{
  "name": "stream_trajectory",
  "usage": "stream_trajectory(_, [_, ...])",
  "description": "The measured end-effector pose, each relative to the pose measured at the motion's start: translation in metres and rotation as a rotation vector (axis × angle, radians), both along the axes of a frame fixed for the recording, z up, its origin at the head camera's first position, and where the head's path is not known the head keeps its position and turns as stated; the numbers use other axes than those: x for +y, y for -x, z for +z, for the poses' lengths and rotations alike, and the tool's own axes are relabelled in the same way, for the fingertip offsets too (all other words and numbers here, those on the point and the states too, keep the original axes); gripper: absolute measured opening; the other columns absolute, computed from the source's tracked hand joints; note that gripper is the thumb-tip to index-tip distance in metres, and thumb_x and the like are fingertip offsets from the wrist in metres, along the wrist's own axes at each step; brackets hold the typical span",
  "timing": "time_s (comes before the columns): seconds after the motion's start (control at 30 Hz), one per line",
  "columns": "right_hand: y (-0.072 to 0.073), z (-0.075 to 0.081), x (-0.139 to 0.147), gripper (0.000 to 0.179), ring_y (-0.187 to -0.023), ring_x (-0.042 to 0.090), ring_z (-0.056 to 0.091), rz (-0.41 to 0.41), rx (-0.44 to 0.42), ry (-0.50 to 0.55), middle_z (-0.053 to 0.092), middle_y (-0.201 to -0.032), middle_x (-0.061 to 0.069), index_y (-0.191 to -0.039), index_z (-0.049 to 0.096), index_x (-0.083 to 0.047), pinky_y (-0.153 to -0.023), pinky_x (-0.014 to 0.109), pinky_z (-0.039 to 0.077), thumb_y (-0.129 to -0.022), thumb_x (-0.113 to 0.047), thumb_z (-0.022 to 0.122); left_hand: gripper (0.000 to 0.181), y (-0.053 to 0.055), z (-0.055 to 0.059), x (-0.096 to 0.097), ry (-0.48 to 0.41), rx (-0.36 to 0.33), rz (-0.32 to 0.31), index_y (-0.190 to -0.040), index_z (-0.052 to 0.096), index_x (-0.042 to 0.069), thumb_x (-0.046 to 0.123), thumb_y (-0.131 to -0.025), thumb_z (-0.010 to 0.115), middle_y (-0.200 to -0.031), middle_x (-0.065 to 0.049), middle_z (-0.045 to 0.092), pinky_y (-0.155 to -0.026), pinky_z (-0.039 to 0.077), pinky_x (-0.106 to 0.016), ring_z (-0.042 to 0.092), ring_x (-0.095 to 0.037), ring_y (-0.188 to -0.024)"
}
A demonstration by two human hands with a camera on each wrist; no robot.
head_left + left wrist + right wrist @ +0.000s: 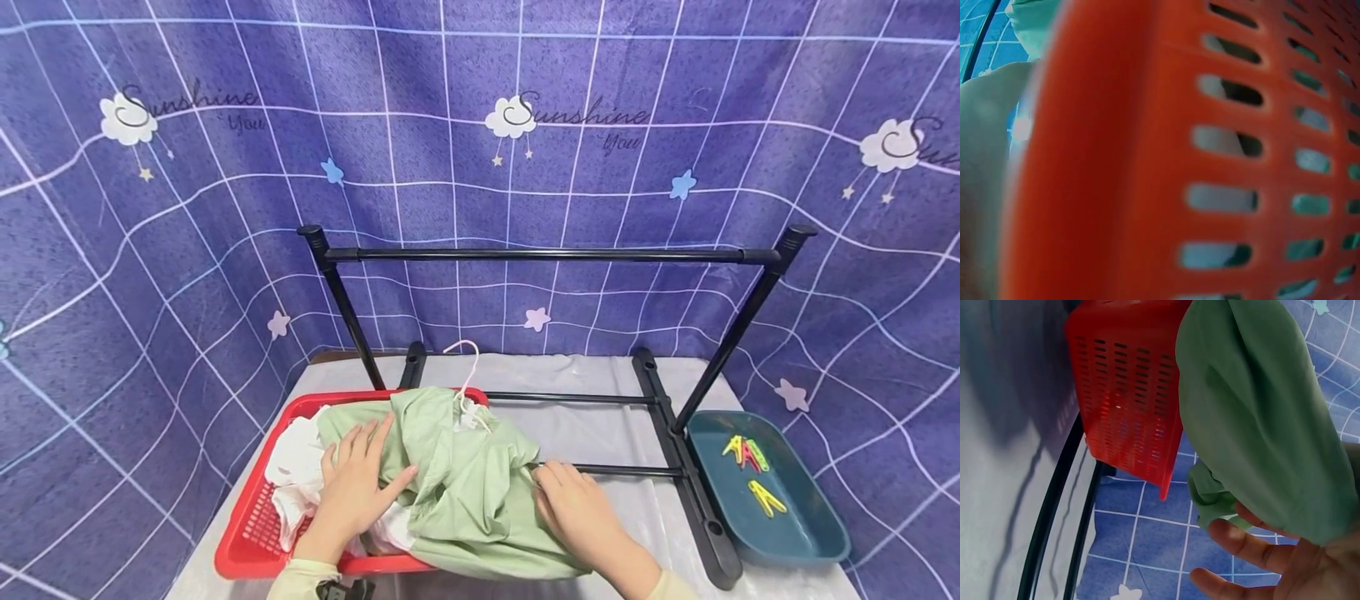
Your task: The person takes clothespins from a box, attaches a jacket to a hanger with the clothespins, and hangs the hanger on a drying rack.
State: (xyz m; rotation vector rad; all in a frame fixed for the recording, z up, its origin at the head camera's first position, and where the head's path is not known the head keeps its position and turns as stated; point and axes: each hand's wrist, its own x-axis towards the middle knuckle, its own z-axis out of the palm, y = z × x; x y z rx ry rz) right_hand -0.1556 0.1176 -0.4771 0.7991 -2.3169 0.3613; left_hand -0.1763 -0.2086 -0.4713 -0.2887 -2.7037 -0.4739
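Observation:
A light green garment (480, 492) lies crumpled over the red basket (247, 563), spilling past the basket's right side. From its neck rises the pale pink hook of a clothes hanger (475, 367); the rest of the hanger is mostly hidden in the cloth. My left hand (357, 479) rests on the garment's left part, fingers spread. At the garment's right edge is my right hand (577, 504), touching the cloth. In the right wrist view, its fingers (1244, 547) are loosely extended beside the hanging green fabric (1254, 419), which hides the thumb.
White clothes (294, 454) fill the basket's left part. Behind stands a black clothes rack (555, 255) with its feet on the white-covered table (592, 433). A dark teal tray (813, 521) at right holds several clothespins (765, 498). A purple-blue grid curtain (585, 192) hangs around.

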Motion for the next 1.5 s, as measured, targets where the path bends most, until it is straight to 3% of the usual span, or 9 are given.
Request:
stream_trajectory(0.37, [0.003,0.001,-0.002,0.005,-0.073,0.019,0.052,-0.033,0.041,0.042,0.052,-0.086,0.0,-0.092,0.059,-0.012,-0.06,0.034,0.041,-0.09,-0.015,0.057,0.081,0.003,-0.008,-0.004,-0.022,0.019,0.009,-0.154,0.034,0.014,0.052,-0.088,0.063,-0.144,-0.021,0.045,-0.103,0.018,-0.067,0.033,-0.044,-0.134])
stream_trajectory(0.53, [0.005,0.002,-0.003,0.013,-0.072,0.02,0.051,-0.025,0.068,0.065,0.052,-0.087,0.001,-0.093,0.06,-0.011,-0.061,0.036,0.041,-0.095,-0.018,0.049,0.079,0.006,-0.013,-0.006,-0.03,0.052,0.014,-0.153,0.035,0.014,0.05,-0.088,0.064,-0.142,-0.022,0.045,-0.102,0.018,-0.065,0.033,-0.043,-0.134])
stream_trajectory(0.8, [0.009,0.002,-0.002,0.039,-0.072,0.022,0.052,0.001,0.177,0.094,0.054,-0.087,0.003,-0.092,0.06,-0.01,-0.059,0.037,0.041,-0.107,-0.026,0.029,0.076,0.014,-0.019,-0.012,-0.075,0.184,0.011,-0.148,0.042,0.009,0.043,-0.085,0.067,-0.138,-0.023,0.048,-0.097,0.022,-0.065,0.036,-0.044,-0.13])
stream_trajectory(1.17, [0.012,0.003,-0.001,0.037,-0.073,0.022,0.053,0.041,0.234,0.107,0.055,-0.088,0.003,-0.092,0.061,-0.009,-0.059,0.037,0.04,-0.106,-0.025,0.031,0.074,0.014,-0.012,-0.015,-0.089,0.144,0.04,-0.148,0.04,0.009,0.041,-0.087,0.066,-0.14,-0.024,0.045,-0.096,0.022,-0.067,0.034,-0.046,-0.131])
stream_trajectory(1.5, [0.015,0.002,-0.001,0.036,-0.075,0.023,0.053,0.04,0.249,0.113,0.056,-0.088,0.003,-0.09,0.062,-0.009,-0.061,0.039,0.043,-0.106,-0.025,0.034,0.079,0.014,0.004,-0.016,-0.058,0.111,0.056,-0.148,0.039,0.006,0.044,-0.085,0.068,-0.142,-0.024,0.042,-0.096,0.022,-0.067,0.033,-0.045,-0.131])
